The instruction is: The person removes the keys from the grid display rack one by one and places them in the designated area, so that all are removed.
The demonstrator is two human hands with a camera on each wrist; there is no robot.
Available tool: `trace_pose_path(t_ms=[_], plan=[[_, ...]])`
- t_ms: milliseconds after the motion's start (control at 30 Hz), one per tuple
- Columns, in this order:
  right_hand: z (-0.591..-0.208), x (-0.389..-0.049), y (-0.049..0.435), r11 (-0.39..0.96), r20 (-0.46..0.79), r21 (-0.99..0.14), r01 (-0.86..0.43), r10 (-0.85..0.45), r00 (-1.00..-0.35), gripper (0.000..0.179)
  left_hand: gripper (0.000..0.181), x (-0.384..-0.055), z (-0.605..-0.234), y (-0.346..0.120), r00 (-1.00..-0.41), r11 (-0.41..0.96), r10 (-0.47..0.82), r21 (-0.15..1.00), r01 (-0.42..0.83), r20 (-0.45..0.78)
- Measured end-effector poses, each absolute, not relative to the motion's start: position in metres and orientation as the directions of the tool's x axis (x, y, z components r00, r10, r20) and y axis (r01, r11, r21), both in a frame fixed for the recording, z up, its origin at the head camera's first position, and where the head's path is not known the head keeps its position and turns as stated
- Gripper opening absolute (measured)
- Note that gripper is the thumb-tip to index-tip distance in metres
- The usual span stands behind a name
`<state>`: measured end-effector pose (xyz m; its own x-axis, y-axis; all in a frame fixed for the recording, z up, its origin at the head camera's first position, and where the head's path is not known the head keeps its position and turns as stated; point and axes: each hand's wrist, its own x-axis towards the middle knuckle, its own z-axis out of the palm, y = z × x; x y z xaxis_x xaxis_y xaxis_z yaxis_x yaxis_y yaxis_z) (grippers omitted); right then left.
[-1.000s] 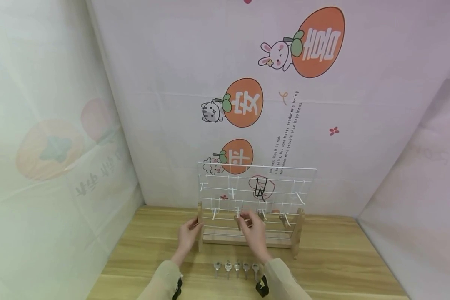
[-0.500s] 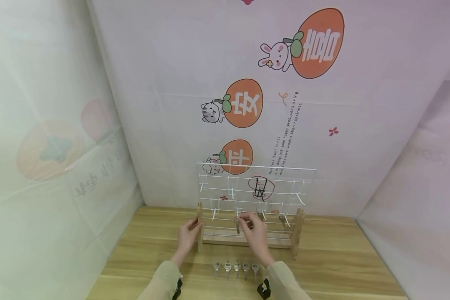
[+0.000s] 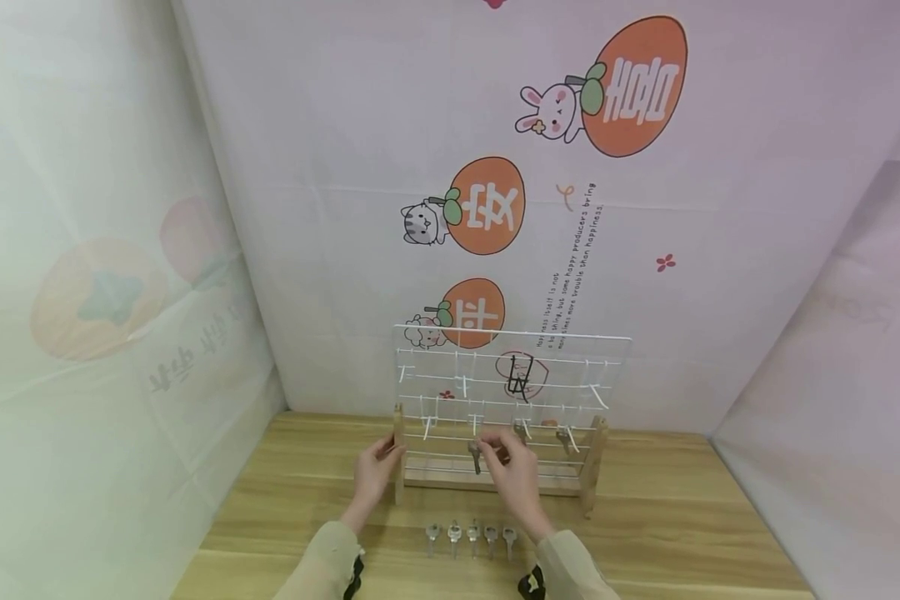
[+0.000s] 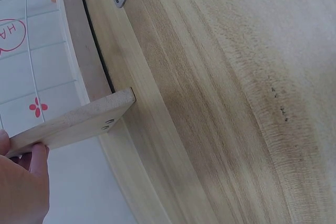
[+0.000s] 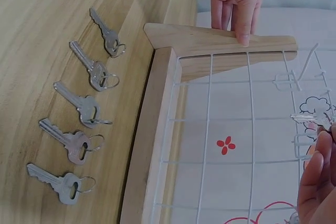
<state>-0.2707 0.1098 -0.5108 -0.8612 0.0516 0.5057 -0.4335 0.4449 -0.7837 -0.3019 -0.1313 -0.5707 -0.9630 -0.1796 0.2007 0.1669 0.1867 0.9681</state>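
A metal key [image 3: 475, 455] is pinched between the thumb and fingers of my right hand [image 3: 515, 477], just below a white hook [image 3: 476, 423] in the lower row of a wire grid rack. The right wrist view shows this key [image 5: 311, 118] partly, cut off at the edge. My left hand [image 3: 375, 473] holds the rack's left wooden post [image 4: 73, 125], thumb and fingers on either side. Two other keys hang on hooks to the right, one [image 3: 521, 432] beside my right hand and one [image 3: 563, 439] near the right post.
Several keys with small rings lie in a row on the wooden table [image 3: 667, 500] before the rack, among them one key [image 5: 67, 187] at the near end. White hooks and a black holder [image 3: 520, 379] hang higher on the grid. Printed cloth walls [image 3: 345, 250] enclose the table.
My right hand has shifted slightly down and right, and the key in it has come lower, now apart from the hook above. The left hand stays on the post.
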Motion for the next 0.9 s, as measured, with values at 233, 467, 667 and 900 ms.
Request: trace_pose_path(t_ms=[233,467,667,900], plan=[[-0.52,-0.264,0.117,0.432,0.402,-0.837,-0.337,0.069,-0.913,0.004,0.039,-0.303,-0.571,-0.133,-0.962,0.204,-0.186,0.965,0.162,0.201],[-0.537,-0.262,0.132,0.468,0.377,-0.833,-0.294,0.091,-0.922,0.007,0.039,-0.306,-0.572,-0.133,-0.964,0.199,-0.191,0.969,0.144,0.183],[-0.549,-0.261,0.144,0.512,0.373,-0.814,-0.273,0.102,-0.922,0.01,0.04,-0.306,-0.572,-0.132,-0.963,0.191,-0.195,0.971,0.147,0.184],[-0.562,-0.259,0.154,0.539,0.331,-0.816,-0.209,0.14,-0.933,0.006,0.04,-0.301,-0.566,-0.131,-0.964,0.197,-0.186,0.969,0.15,0.188]])
